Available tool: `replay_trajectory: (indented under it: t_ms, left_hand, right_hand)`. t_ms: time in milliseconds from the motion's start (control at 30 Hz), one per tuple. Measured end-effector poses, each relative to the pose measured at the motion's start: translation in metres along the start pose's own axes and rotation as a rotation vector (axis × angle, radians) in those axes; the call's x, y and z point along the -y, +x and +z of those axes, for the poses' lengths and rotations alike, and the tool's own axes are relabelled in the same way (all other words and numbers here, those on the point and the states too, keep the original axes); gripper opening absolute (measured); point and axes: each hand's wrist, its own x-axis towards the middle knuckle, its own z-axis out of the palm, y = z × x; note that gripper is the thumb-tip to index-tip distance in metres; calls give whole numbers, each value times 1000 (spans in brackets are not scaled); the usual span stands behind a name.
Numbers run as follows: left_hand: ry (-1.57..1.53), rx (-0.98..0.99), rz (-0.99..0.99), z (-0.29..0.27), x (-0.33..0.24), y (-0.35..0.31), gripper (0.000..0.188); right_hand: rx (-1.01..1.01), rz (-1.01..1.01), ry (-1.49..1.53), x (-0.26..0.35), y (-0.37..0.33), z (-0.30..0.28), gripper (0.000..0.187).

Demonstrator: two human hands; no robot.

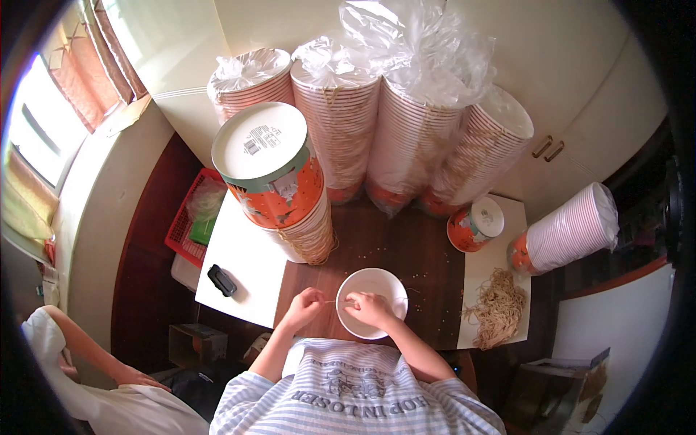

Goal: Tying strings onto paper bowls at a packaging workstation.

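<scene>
A round white paper tub stands mouth up on the brown table right in front of me. Over its opening, my right hand has its fingers pinched together on a thin string. My left hand is just left of the rim, fingers closed on the same string. A short piece of string runs between the two hands, and a loose end pokes out past the right side of the rim. The inside of the tub is partly covered by my right hand. A stack of orange printed tubs stands upside down at the left, tan strings hanging around its lower part.
Tall stacks of tubs in clear plastic line the back. A small orange tub, a bagged stack and a string heap are at right. A black plastic object lies left; another person's arm shows lower left.
</scene>
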Motion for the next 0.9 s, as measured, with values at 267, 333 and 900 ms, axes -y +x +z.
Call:
replay_trajectory:
  t_ms: [267, 333, 900]
  left_hand:
    - [-633, 243, -39, -9, -32, 1, 5]
    - [-413, 180, -75, 1, -33, 7, 9]
    - [-329, 184, 2, 19, -18, 6, 7]
  right_hand:
    - [-32, -49, 186, 10, -6, -21, 13]
    - [-56, -176, 248, 14, -1, -25, 8]
    - [-204, -365, 85, 5, 12, -14, 11]
